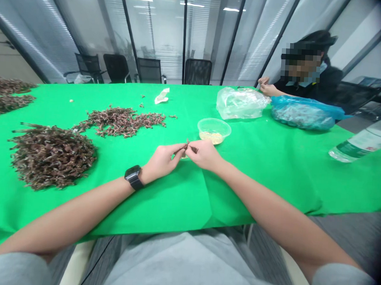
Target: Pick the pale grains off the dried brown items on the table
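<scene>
My left hand [163, 160], with a black watch on its wrist, and my right hand [203, 153] meet above the green tablecloth [272, 164]. Both pinch one small brown dried pod [188, 147] between their fingertips. Just behind the hands stands a clear plastic bowl [214, 127] with pale seeds in its bottom. A big heap of brown dried pods [51, 155] lies to the left of my left arm. A flatter scatter of the same pods [123, 122] lies behind it.
Another person sits at the far right corner, hands [266, 87] on the table by a clear plastic bag [240, 103] and a blue bag [302, 113]. A water bottle [363, 144] lies at the right edge. More pods [6, 94] lie far left; office chairs [198, 71] stand behind.
</scene>
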Demonstrator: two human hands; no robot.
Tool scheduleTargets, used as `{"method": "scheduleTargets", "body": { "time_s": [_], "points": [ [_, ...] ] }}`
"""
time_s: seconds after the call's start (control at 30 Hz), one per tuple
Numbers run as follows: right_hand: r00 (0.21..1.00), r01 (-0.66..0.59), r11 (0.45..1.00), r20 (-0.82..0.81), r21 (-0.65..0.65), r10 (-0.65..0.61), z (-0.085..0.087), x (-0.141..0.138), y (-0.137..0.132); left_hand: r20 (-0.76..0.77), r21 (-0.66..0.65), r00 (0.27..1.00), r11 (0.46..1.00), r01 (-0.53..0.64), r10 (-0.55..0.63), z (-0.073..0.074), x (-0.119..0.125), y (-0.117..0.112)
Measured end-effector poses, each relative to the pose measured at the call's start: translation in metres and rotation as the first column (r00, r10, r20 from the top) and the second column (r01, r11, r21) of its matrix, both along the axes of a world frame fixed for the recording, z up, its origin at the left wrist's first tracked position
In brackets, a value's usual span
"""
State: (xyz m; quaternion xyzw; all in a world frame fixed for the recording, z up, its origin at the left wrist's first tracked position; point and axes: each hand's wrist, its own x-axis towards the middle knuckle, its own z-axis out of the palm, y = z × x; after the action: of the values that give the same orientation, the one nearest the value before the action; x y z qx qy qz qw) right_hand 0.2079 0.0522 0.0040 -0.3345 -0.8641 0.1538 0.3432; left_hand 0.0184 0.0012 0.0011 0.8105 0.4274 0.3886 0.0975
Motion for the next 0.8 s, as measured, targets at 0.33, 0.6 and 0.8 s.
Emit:
{"method": "scheduleTargets", "body": {
  "time_s": [0.33,0.6,0.8],
  "points": [
    [0.982,-0.022,0.985,-0.19,-0.17,-0.011,0.002,-0.005,-0.002,0.409,-0.259,0.912,0.961,0.093,0.022,-0.003,0.0,0.014],
    [0.95,-0.024,0.99,-0.31,-0.142,-0.022,0.007,-0.007,-0.006,0.774,-0.538,0.626,0.622,0.569,0.097,-0.003,-0.003,0.018],
    [0.923,-0.102,0.986,-0.381,-0.131,0.045,0.01,-0.009,-0.013,0.823,-0.524,0.55,0.563,0.638,0.143,-0.003,0.0,0.014]
  ]
}}
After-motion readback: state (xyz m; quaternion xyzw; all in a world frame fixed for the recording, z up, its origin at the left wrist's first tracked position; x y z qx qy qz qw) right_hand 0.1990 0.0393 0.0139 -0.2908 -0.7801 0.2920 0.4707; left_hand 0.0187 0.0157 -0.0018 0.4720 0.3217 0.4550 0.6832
